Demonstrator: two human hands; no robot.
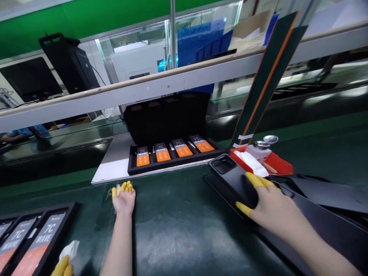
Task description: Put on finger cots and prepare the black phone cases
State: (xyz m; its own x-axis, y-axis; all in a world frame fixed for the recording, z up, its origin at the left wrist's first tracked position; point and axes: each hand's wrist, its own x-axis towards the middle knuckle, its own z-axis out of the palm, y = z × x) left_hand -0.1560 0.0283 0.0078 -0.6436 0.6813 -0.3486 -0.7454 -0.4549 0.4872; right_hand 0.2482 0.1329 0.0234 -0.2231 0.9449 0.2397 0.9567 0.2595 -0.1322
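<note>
My left hand (124,201) rests palm up over the green work surface, yellow covers on several fingertips. Its fingers are loosely bent and apart, with nothing visible in them. To the right, my right hand (273,209), also in yellow finger covers, has fingers and thumb around a black phone case (234,178) with a rounded camera cutout. The case is tilted above a flat dark piece. Ahead of my left hand, a black tray (169,163) holds several orange and grey cards (162,152) marked "7C WAVE"; its dark lid (169,119) stands raised behind.
A red bin (283,165) with a white bottle (260,151) and white cloth stands beyond my right hand. Dark flat pieces (316,218) lie under my right forearm. At lower left, another yellow-tipped hand (63,267) holds a white wipe beside a second tray (73,211).
</note>
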